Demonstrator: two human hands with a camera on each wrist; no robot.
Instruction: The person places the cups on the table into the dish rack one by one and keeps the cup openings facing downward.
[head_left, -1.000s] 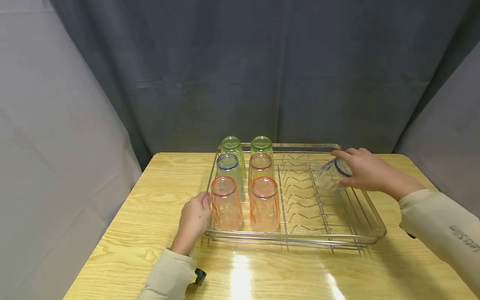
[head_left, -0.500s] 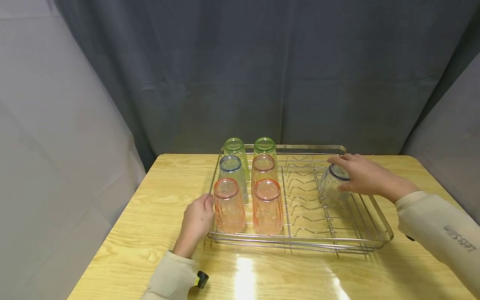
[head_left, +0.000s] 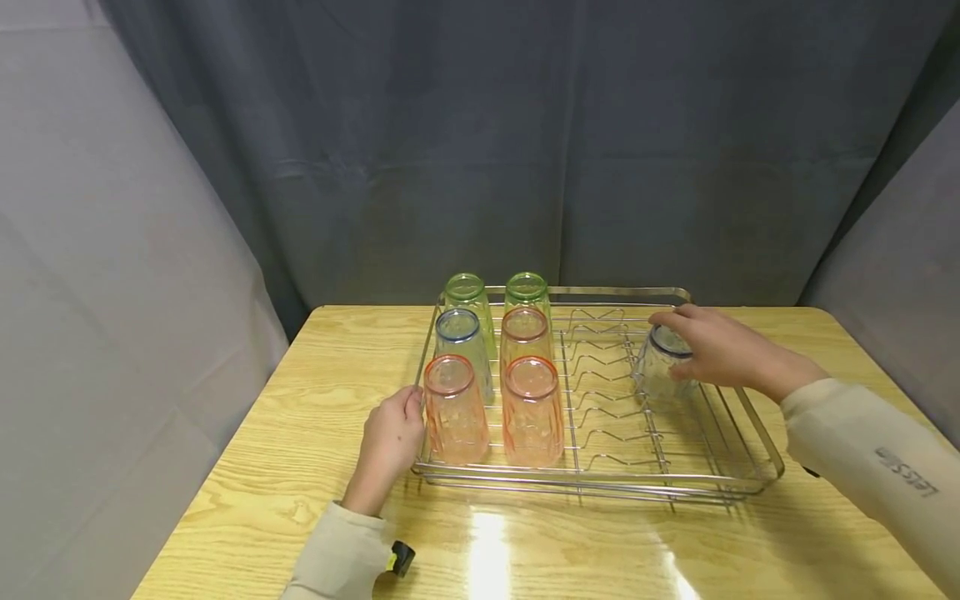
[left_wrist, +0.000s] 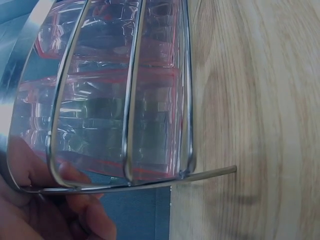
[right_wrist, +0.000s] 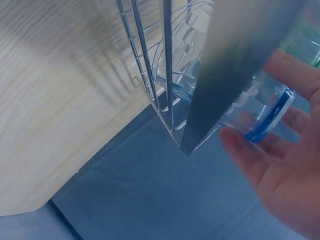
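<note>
A wire dish rack stands on the wooden table. My right hand holds a clear drinking glass with a blue ring upside down in the rack's right part. In the right wrist view, thumb and fingers close round the glass's blue-ringed end; part of the rack's metal band crosses in front of it. At the rack's left side, my left hand grips the frame. The left wrist view shows its fingers curled round the wire near a corner.
Several upside-down glasses fill two columns on the rack's left: two green ones at the back, a blue one and a pink one midway, two orange-pink ones in front. Wavy wire dividers run beside them. A dark curtain hangs behind.
The blue-ringed glass, tilted a second ago, has come upright and lower in the rack with my right hand still round it. My left hand keeps its grip on the rack.
</note>
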